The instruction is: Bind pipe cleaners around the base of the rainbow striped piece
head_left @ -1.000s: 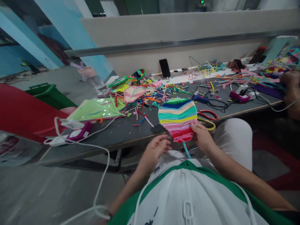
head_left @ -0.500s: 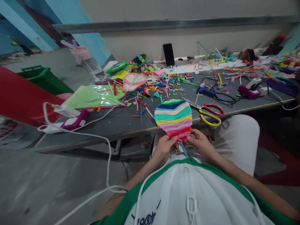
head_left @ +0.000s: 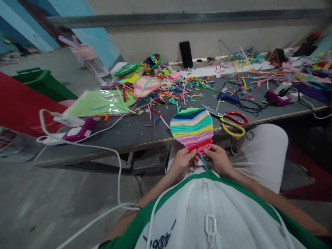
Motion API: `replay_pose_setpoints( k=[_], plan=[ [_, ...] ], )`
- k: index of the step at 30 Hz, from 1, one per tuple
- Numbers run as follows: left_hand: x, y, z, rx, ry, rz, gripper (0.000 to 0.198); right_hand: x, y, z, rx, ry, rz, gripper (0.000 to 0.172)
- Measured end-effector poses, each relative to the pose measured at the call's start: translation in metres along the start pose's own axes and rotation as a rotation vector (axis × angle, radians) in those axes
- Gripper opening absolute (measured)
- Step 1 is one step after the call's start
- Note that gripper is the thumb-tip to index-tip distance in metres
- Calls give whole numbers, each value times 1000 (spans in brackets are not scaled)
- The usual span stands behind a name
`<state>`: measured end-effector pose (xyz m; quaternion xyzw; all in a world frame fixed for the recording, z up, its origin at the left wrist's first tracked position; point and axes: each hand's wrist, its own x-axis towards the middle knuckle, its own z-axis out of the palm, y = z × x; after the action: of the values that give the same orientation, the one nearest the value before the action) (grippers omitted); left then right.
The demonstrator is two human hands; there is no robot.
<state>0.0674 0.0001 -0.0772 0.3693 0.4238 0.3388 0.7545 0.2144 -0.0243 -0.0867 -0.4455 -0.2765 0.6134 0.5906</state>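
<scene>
A rounded craft piece striped in green, blue, teal, yellow, pink and red pipe cleaners is held over my lap at the table's edge. My left hand pinches its lower left rim, thumb on top. At the lower right rim, my right hand pinches it the same way. A teal stem hangs down between the two hands. Just right of the piece lie scissors with one red and one yellow handle, their blades spread and the handles jutting past the table edge.
On the grey table are cut pipe-cleaner bits, a blue glue gun, a green plastic packet and a purple power adapter with a white cable. A phone leans against the wall. A bottle stands back left.
The view has shifted slightly. My right thumb has moved left along the lower rim, closer to my left hand. Both hands still hold the striped piece.
</scene>
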Motion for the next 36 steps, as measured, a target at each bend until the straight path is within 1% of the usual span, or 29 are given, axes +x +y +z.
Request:
replay_pose_setpoints(
  k=[3,7,11,14,17,18,20,22,24,27,30,33,36],
  plan=[
    [-1,-1,0,-42,-39,-2,35,0,1,0,17,47,45,17],
    [-2,-4,2,-20,-59,1,29,0,0,2,21,25,23,18],
    [2,-9,5,-25,12,48,27,-1,1,4,31,-19,32,19],
    [3,-12,7,-38,49,56,30,-1,3,3,48,16,43,18],
    [2,-11,8,-73,51,35,30,-1,5,1,80,41,88,19],
    [2,-11,8,-82,45,29,30,0,5,0,88,22,100,20],
    [0,-8,7,-90,33,24,30,1,5,-1,86,-66,104,25],
    [-1,-6,7,-86,27,17,30,3,5,-2,60,-155,71,32],
    [-2,-4,7,-79,27,-7,31,4,6,-3,16,-180,11,32],
    [-2,-2,7,-83,26,-25,31,6,11,-3,-61,-136,-74,23],
    [-2,-2,8,-78,15,-9,31,6,15,-3,-124,-83,-107,19],
    [-1,-2,9,-39,-4,-28,34,5,18,-3,-150,-45,-92,19],
    [0,-3,7,-35,-31,-30,35,3,17,-1,-107,-49,-47,20]
  ],
)
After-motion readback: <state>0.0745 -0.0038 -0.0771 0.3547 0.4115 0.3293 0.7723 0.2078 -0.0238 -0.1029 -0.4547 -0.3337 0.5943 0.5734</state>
